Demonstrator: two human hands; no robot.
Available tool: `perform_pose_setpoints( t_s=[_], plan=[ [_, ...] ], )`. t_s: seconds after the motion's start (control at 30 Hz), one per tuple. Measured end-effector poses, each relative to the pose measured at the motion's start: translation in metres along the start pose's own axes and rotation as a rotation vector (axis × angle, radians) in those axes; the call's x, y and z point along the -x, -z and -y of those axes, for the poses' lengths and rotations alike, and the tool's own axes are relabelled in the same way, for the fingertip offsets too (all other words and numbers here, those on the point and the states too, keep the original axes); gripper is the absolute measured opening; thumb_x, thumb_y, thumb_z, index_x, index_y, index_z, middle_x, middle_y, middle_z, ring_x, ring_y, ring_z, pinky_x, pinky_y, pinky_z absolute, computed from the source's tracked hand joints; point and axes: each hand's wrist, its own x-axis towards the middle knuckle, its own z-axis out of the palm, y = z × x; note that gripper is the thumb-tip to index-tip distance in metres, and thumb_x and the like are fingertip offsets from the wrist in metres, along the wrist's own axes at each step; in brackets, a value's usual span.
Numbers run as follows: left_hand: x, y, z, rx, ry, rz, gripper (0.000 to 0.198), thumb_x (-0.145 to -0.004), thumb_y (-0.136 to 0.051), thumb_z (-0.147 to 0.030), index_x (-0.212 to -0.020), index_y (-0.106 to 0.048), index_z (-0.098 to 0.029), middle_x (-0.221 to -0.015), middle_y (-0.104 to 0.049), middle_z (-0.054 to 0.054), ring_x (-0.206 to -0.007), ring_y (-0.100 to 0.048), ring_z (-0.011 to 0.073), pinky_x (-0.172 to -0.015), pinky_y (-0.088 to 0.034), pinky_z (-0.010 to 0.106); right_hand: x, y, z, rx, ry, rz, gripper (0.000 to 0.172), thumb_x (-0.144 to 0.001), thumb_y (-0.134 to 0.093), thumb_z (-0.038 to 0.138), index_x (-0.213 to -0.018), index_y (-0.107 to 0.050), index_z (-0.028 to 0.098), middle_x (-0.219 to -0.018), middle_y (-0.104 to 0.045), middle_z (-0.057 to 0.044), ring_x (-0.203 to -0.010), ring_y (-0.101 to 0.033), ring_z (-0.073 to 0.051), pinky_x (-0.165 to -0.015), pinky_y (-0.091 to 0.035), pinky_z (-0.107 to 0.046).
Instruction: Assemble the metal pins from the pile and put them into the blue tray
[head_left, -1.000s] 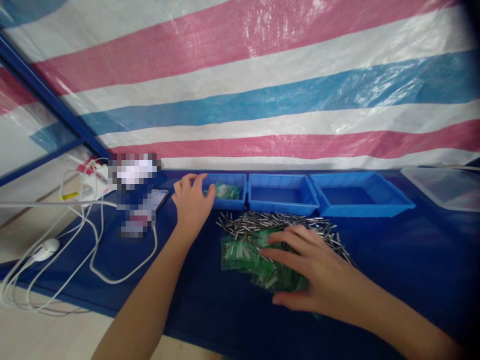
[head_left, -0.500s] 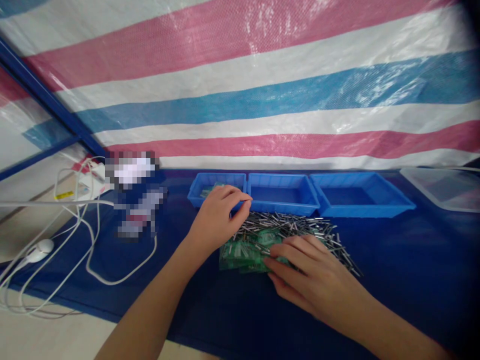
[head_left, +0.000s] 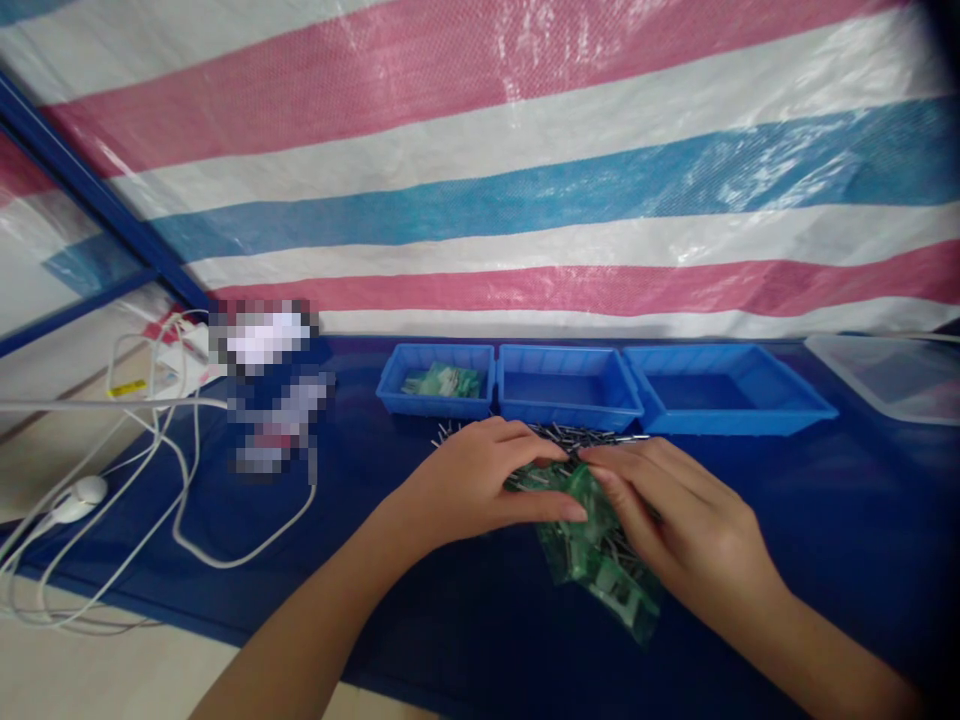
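My right hand [head_left: 682,500] is closed, thumb and fingers pinched at the top of a small green plastic bag [head_left: 596,510]. More green bags [head_left: 622,595] hang or lie just below it, one slanting toward the table's front. My left hand [head_left: 484,475] reaches in from the left with thumb and fingers apart, its thumb tip beside the pinched bag. Behind both hands lies a pile of thin metal rods [head_left: 577,437], partly covered by the hands. What these rods are is too small to tell.
Three blue bins line the back: the left bin [head_left: 435,405] holds small green packets [head_left: 446,380], then come a middle bin [head_left: 570,413] and a right bin [head_left: 739,420]. A clear plastic lid [head_left: 885,380] lies far right. White cables [head_left: 180,500] sprawl at left.
My left hand has come from the left bin rightward to the bags. My right hand has lifted green bags from the pile, and they have shifted right and toward me.
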Motion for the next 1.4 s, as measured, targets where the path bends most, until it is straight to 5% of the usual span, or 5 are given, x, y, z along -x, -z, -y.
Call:
perform_pose_setpoints(
  t_s=[0.3,0.7,0.87,1.07,1.4],
  plan=[
    [0.000,-0.009,0.005,0.016,0.002,-0.010,0.024,-0.094,-0.050,-0.028,-0.108,-0.067,-0.020,-0.103,-0.071,0.006,-0.096,-0.064,0.0185,-0.087,-0.045,0.027,-0.006,-0.003,-0.002,-0.074,-0.117,-0.006,0.012,-0.090,-0.054,0.019,-0.095,-0.064,0.021,-0.091,-0.068,-0.006,-0.087,-0.063,-0.020,-0.079,-0.049,-0.035],
    [-0.003,-0.017,0.004,0.306,0.240,-0.343,0.018,-0.087,-0.062,-0.034,-0.093,-0.071,-0.019,-0.085,-0.073,0.002,-0.075,-0.065,0.0146,-0.069,-0.048,0.023,-0.001,-0.003,-0.009,-0.335,-0.474,0.019,0.023,-0.086,-0.061,0.038,-0.106,-0.063,0.026,-0.101,-0.071,-0.005,-0.092,-0.066,-0.022,-0.077,-0.052,-0.035],
    [-0.005,-0.020,0.008,0.530,0.285,-0.422,0.018,-0.085,-0.062,-0.030,-0.094,-0.071,-0.018,-0.087,-0.072,0.003,-0.073,-0.065,0.0132,-0.067,-0.050,0.022,-0.003,-0.003,-0.009,-0.509,-0.597,0.038,0.031,-0.085,-0.063,0.041,-0.111,-0.059,0.026,-0.086,-0.072,-0.001,-0.077,-0.067,-0.018,-0.071,-0.053,-0.031],
    [-0.007,-0.019,0.011,0.630,0.355,-0.393,0.024,-0.085,-0.061,-0.031,-0.103,-0.069,-0.017,-0.082,-0.069,0.002,-0.067,-0.064,0.0119,-0.064,-0.052,0.023,-0.007,0.002,-0.010,-0.493,-0.592,0.062,0.019,-0.085,-0.062,0.043,-0.085,-0.068,0.024,-0.078,-0.071,-0.001,-0.072,-0.066,-0.018,-0.067,-0.051,-0.030],
    [-0.006,-0.018,0.011,0.610,0.355,-0.407,0.016,-0.086,-0.059,-0.030,-0.087,-0.064,-0.015,-0.067,-0.062,-0.001,-0.062,-0.060,0.0106,-0.062,-0.048,0.021,-0.009,0.001,-0.009,-0.642,-0.741,0.074,0.023,-0.079,-0.067,0.047,-0.087,-0.071,0.025,-0.072,-0.071,-0.001,-0.064,-0.065,-0.015,-0.060,-0.052,-0.025]
  ],
)
